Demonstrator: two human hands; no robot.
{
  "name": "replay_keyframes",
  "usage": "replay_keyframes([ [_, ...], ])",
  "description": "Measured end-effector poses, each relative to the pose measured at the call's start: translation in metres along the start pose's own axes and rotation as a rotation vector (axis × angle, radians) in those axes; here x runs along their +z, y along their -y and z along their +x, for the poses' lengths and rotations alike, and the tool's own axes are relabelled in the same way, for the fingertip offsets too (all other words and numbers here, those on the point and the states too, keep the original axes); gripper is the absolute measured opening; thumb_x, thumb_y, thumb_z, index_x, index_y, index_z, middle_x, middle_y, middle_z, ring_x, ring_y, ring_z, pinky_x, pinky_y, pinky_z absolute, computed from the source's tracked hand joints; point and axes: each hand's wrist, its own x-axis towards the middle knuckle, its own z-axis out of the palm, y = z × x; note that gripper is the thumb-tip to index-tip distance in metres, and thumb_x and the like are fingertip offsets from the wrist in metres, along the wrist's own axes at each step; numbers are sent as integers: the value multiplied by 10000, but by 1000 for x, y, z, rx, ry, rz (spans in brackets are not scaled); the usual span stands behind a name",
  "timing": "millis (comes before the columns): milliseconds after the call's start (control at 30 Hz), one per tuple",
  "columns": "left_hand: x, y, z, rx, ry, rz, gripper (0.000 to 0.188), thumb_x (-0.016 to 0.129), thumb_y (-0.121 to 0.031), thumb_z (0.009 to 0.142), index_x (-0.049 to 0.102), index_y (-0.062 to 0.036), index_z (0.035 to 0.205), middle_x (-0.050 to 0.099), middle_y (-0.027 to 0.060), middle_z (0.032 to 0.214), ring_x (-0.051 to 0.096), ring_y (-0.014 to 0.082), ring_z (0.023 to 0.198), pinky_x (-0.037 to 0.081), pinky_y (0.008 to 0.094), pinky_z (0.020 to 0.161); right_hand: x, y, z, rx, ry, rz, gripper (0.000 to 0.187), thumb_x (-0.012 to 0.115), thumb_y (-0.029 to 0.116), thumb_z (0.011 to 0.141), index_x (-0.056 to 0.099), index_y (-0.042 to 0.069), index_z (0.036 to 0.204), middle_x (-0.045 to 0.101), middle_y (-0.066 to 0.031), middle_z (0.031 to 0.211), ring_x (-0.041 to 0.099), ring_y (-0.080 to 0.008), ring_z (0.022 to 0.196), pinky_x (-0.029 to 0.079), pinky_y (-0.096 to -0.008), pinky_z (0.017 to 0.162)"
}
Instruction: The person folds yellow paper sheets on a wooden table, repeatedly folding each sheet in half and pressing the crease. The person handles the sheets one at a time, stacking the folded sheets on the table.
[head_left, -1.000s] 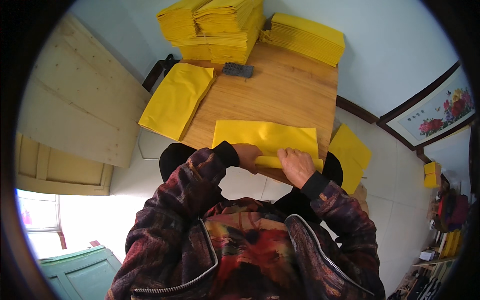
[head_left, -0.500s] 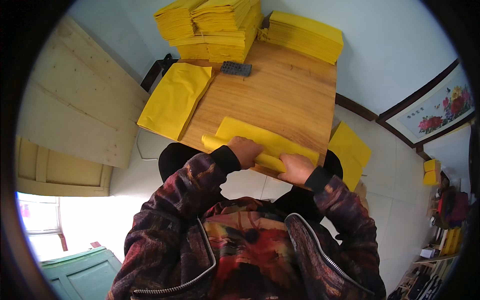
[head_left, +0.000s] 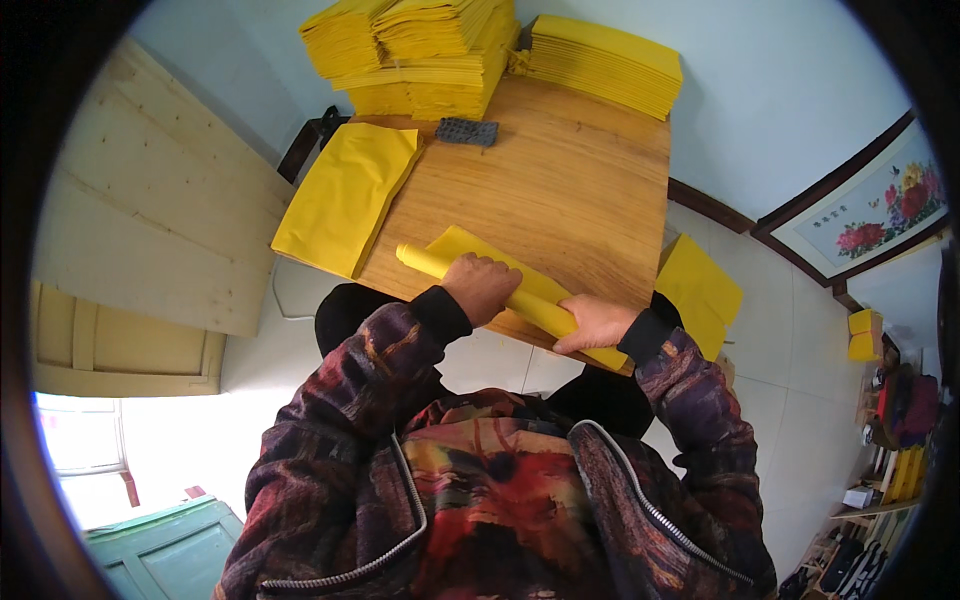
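Observation:
A sheet of yellow paper (head_left: pixel 541 308), mostly rolled into a tube, lies slantwise along the near edge of the wooden table (head_left: pixel 540 180). A short flap of it shows on the far side of the roll. My left hand (head_left: pixel 481 288) is closed over the tube left of its middle, knuckles up. Further right, my right hand (head_left: pixel 598 324) grips the tube near its right end, thumb on the near side. The tube's left end sticks out past my left hand. My fingertips are partly hidden under the paper.
A flat yellow paper stack (head_left: pixel 347 195) lies at the table's left. Tall yellow bundles (head_left: pixel 440 60) and a lower stack (head_left: pixel 603 65) stand at the back, a dark grey block (head_left: pixel 467 131) before them. More yellow sheets (head_left: pixel 698 292) are right of the table. A wooden board (head_left: pixel 150 190) leans left.
The paper has been rolled further into a fuller tube, and less of its flat flap shows. Both hands have shifted slightly, the left one now wrapped more tightly over the roll.

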Motion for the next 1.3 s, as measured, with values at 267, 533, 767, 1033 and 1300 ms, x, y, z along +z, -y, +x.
replay_keyframes([
  [267, -11, 11, 1, 9, 369, -242, 356, 739, -299, 711, 651, -79, 977, 674, 180, 858, 648, 367, 883, 508, 451, 751, 11, 9, -5, 115, -272, -509, 405, 723, 207, 731, 577, -22, 1032, 675, -204, 889, 656, -365, 901, 506, -481, 723],
  [533, -15, 8, 0, -12, 302, -164, 247, 725, -223, 720, 659, -98, 922, 678, 139, 843, 660, 331, 873, 509, 452, 706, 4, 8, -5, 47, -301, -399, 406, 759, 267, 719, 565, -15, 937, 662, -225, 886, 637, -403, 884, 500, -484, 731],
  [767, -20, 12, 2, 35, 280, -56, 302, 739, -235, 700, 668, -81, 950, 679, 167, 881, 647, 363, 893, 508, 460, 745, -3, -1, 3, 40, 25, -21, 404, 758, 301, 716, 570, 9, 921, 667, -200, 819, 650, -388, 859, 505, -483, 714],
  [1033, -23, 26, 4, 1, 554, -251, 400, 737, -236, 683, 655, -104, 1051, 682, 159, 920, 640, 357, 926, 507, 448, 768, 8, 9, 0, 136, -247, -502, 518, 791, 361, 696, 625, -28, 996, 669, -234, 883, 654, -341, 850, 502, -406, 745],
  [1300, -28, 29, -12, 5, 117, 63, 281, 747, -235, 692, 646, -94, 913, 673, 134, 847, 651, 345, 880, 501, 461, 738, -2, -12, 8, 122, 231, 243, 484, 797, 298, 685, 568, -10, 979, 628, -271, 901, 617, -386, 954, 490, -437, 753],
])
